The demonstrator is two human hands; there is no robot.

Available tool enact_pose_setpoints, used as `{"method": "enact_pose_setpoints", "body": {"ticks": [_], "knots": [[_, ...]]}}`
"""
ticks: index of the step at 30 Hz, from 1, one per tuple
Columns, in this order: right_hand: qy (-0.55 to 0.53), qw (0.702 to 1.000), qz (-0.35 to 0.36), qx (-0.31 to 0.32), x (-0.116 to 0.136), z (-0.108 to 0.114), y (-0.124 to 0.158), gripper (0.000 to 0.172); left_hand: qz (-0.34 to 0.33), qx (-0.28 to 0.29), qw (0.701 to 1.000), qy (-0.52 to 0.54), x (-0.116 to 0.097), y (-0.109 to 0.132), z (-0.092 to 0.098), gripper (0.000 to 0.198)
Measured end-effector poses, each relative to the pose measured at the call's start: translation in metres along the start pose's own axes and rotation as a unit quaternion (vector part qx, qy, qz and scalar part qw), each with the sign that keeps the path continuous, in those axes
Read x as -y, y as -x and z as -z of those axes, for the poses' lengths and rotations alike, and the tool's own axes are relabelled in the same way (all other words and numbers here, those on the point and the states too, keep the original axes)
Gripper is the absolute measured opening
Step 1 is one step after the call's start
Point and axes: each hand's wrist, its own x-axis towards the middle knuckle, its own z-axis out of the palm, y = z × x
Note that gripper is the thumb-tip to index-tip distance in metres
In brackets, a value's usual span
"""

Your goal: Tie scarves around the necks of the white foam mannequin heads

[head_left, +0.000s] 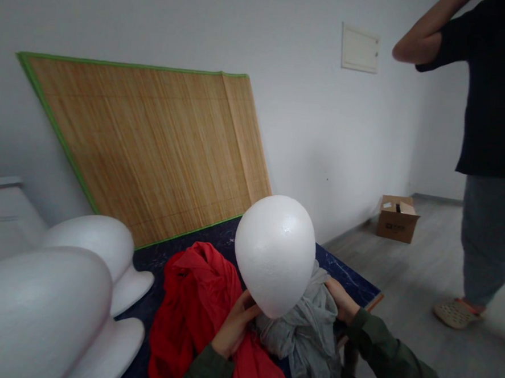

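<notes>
A smooth white foam mannequin head [276, 253] stands in front of me, its rounded top toward the camera. Grey cloth [311, 341] lies bunched around its lower right side and spills down over the table edge. My right hand [340, 300] is closed on the cloth's right edge, fingertips partly covered by folds. At the head's lower left, my left hand [236, 324] pinches near the left end of the grey cloth, its thumb close to the head and its other fingers partly hidden. Red cloth [198, 300] is heaped beside and beneath my left forearm.
Two more white mannequin heads [39, 313] stand at the left of the dark blue marbled table [163, 257]. A bamboo mat [152, 148] with green edging leans on the wall. A cardboard box [397, 220] is on the floor; another person [496, 124] stands at right.
</notes>
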Motion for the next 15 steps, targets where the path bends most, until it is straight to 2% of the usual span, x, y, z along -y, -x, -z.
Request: {"method": "enact_pose_setpoints", "body": {"ticks": [4,9,15], "knots": [[-0.012,0.999,-0.008,-0.033,-0.003,0.006,-0.002,0.03,-0.009,0.021,1.0,-0.011,-0.001,-0.001,0.002,0.037],[-0.048,0.997,-0.057,-0.033,-0.001,0.007,-0.005,0.036,0.012,0.006,1.0,-0.028,0.0,-0.003,0.004,0.034],[-0.059,0.995,-0.065,-0.046,0.0,0.005,-0.004,0.041,0.032,-0.002,0.999,-0.043,0.01,-0.006,0.009,0.023]]}}
